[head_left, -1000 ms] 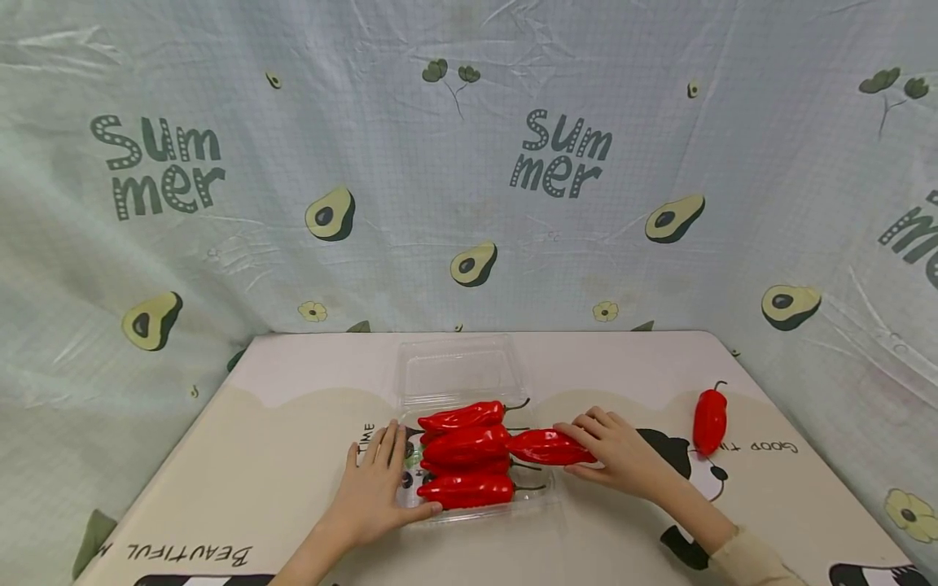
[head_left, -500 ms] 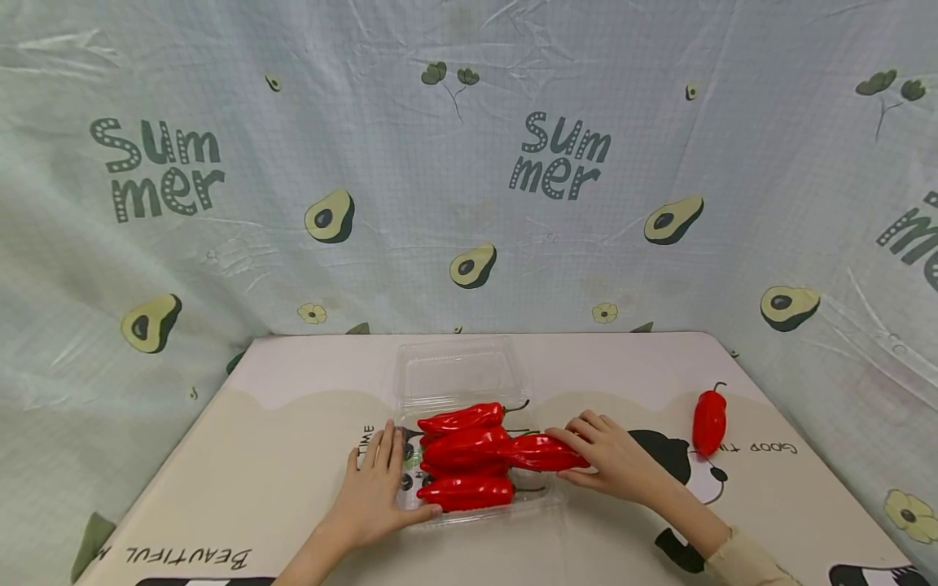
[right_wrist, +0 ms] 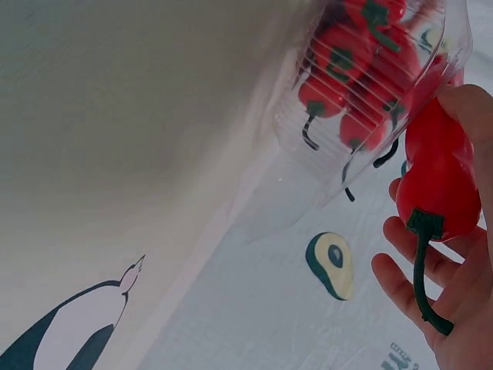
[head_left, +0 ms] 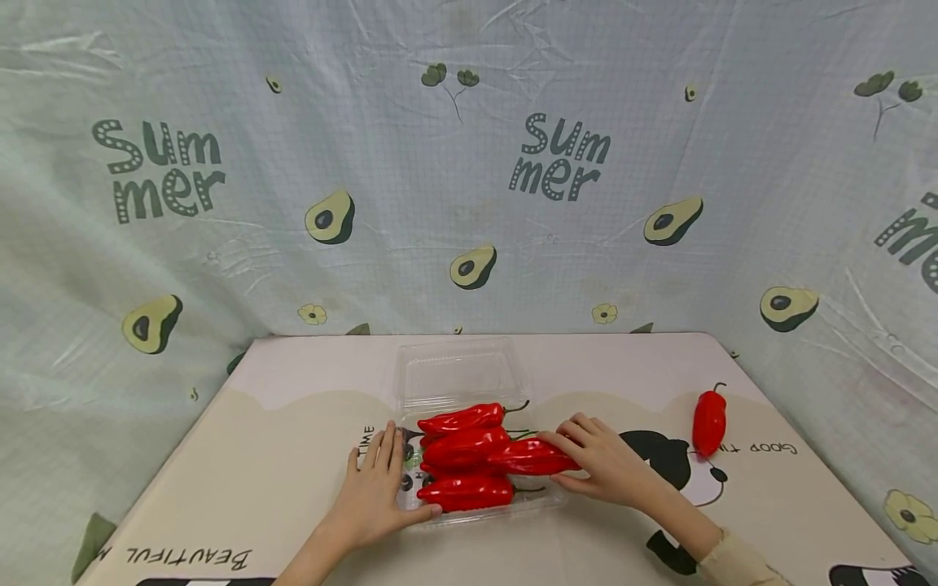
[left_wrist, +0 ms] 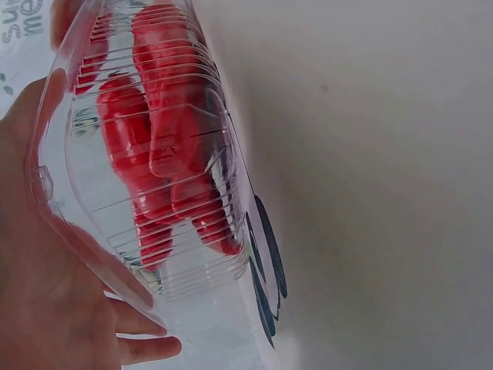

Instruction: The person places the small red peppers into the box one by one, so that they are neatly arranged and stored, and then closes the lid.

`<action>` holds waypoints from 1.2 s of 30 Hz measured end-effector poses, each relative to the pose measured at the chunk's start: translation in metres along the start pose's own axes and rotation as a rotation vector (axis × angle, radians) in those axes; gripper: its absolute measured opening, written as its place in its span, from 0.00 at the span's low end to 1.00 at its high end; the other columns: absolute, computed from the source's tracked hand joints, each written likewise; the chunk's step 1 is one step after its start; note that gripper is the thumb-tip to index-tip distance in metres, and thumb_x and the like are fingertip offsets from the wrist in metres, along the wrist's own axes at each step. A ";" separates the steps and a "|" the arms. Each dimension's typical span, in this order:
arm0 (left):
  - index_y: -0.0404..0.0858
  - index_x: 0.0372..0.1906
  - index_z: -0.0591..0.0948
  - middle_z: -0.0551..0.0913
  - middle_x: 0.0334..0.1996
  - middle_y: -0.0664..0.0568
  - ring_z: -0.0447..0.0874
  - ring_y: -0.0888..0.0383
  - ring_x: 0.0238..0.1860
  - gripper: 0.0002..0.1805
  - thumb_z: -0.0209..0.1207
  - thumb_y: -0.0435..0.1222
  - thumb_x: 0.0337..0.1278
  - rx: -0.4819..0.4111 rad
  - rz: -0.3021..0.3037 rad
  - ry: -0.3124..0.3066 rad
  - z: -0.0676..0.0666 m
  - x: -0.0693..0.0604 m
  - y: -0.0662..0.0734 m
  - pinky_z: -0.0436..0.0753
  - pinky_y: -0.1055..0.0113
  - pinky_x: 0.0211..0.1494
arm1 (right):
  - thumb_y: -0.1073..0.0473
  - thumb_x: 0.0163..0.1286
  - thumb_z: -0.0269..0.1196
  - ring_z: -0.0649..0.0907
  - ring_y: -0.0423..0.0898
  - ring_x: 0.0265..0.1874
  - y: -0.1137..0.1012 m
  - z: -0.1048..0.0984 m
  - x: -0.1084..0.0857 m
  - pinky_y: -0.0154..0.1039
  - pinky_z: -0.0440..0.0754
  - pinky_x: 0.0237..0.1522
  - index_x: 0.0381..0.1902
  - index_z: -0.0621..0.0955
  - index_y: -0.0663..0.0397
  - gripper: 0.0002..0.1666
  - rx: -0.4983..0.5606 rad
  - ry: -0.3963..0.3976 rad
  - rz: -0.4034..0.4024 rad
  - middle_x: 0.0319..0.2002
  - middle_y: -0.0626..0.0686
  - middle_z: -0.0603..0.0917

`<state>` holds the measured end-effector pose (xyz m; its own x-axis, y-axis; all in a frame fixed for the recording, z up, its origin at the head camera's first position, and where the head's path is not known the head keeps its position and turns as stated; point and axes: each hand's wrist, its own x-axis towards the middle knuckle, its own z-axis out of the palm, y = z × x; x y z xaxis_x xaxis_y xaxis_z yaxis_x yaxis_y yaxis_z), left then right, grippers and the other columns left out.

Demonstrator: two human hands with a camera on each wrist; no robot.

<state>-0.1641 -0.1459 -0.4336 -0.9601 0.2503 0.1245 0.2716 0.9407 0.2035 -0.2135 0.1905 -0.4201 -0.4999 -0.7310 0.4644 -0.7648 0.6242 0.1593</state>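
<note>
A clear plastic clamshell box [head_left: 545, 502] stands in mid-table with its lid [head_left: 460, 373] folded back. Inside lie several glossy red peppers [head_left: 465, 492], their stems pointing right. My left hand [head_left: 370, 496] is spread against the box's left side, fingers straight, thumb along the near edge; the left wrist view shows it by the rim. My right hand [head_left: 604, 462] grips another red pepper [head_left: 531, 457] near its stem end. That pepper's tip lies over the peppers in the box, and its green stem [right_wrist: 420, 274] hangs by the palm in the right wrist view.
One more red pepper [head_left: 709, 423] lies alone on the right of the printed table [head_left: 293, 456]. A pale avocado-patterned curtain [head_left: 410, 203] hangs behind the table and along both sides.
My right hand has moved left with its pepper, bringing the tip further over the peppers in the box. My left hand and the box have stayed put.
</note>
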 end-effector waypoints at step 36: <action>0.28 0.64 0.57 0.53 0.67 0.37 0.54 0.42 0.66 0.61 0.47 0.73 0.34 0.050 0.019 0.035 0.001 -0.002 0.001 0.55 0.35 0.60 | 0.38 0.56 0.58 0.71 0.39 0.44 -0.026 0.009 0.025 0.36 0.75 0.45 0.50 0.73 0.47 0.29 0.020 0.006 -0.098 0.42 0.43 0.76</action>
<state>-0.1623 -0.1452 -0.4350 -0.9517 0.2607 0.1620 0.2852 0.9463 0.1525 -0.2099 0.1531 -0.4206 -0.4197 -0.7864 0.4532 -0.8181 0.5441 0.1865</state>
